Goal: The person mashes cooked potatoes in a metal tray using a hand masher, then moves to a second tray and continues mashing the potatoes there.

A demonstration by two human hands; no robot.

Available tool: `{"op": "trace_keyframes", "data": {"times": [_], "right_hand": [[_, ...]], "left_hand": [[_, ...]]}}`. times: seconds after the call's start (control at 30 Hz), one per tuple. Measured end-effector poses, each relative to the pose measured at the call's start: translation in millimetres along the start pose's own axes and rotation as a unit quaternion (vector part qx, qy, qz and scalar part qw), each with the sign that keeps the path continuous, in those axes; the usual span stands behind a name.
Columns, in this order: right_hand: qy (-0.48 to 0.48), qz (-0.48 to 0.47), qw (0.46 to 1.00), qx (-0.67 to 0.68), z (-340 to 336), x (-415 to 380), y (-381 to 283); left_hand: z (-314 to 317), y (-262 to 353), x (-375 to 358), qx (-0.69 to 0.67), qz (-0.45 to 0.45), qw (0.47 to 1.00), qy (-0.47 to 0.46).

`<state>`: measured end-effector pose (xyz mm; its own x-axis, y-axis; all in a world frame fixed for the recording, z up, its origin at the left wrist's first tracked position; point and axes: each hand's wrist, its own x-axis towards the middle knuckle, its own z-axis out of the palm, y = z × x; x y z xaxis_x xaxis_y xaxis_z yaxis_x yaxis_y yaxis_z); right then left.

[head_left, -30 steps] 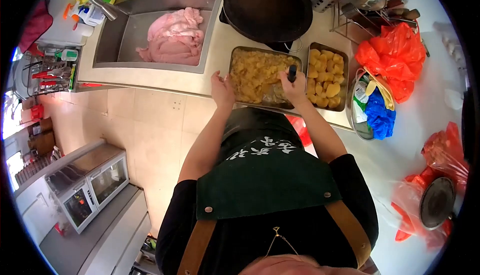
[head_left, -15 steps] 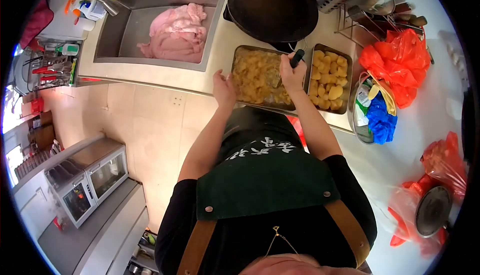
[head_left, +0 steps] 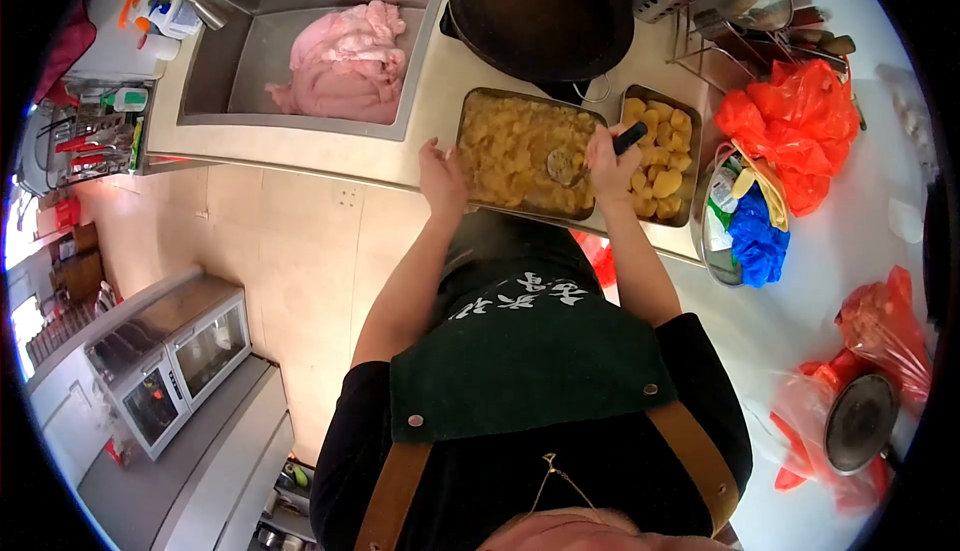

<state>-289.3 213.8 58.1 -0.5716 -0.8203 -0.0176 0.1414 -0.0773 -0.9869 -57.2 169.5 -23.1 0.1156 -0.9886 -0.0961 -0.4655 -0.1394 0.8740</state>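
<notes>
White apron lettering (head_left: 520, 297), too skewed to read. Right hand (head_left: 608, 166) grips masher (head_left: 564, 165) over yellow mash (head_left: 510, 151) in tray (head_left: 535, 101). Left hand (head_left: 443, 179) loosely curled by its rim, contact unclear. Bare counter (head_left: 435, 116) toward sink (head_left: 240, 13).

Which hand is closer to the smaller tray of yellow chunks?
Right. The right hand, gripping a black-handled tool, is just left of the smaller tray. The left hand is farther off, at the left side of the larger tray.
</notes>
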Motion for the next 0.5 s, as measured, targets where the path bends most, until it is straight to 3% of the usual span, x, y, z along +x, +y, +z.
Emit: {"op": "trace_keyframes", "data": {"times": [0.27,0.4,0.5], "right_hand": [[0.077,0.043,0.994,0.061,7.1,0.0,-26.1],[0.059,-0.004,0.993,0.102,-1.0,6.0,-47.2],[0.082,-0.003,0.995,0.062,-8.3,10.1,-21.4]], "left_hand": [[-0.9,5.7,2.8,-0.001,0.032,0.999,0.007],[-0.9,4.1,-0.6,-0.004,0.024,1.0,0.003],[-0.6,5.6,1.8,0.004,0.012,1.0,0.003]]}}
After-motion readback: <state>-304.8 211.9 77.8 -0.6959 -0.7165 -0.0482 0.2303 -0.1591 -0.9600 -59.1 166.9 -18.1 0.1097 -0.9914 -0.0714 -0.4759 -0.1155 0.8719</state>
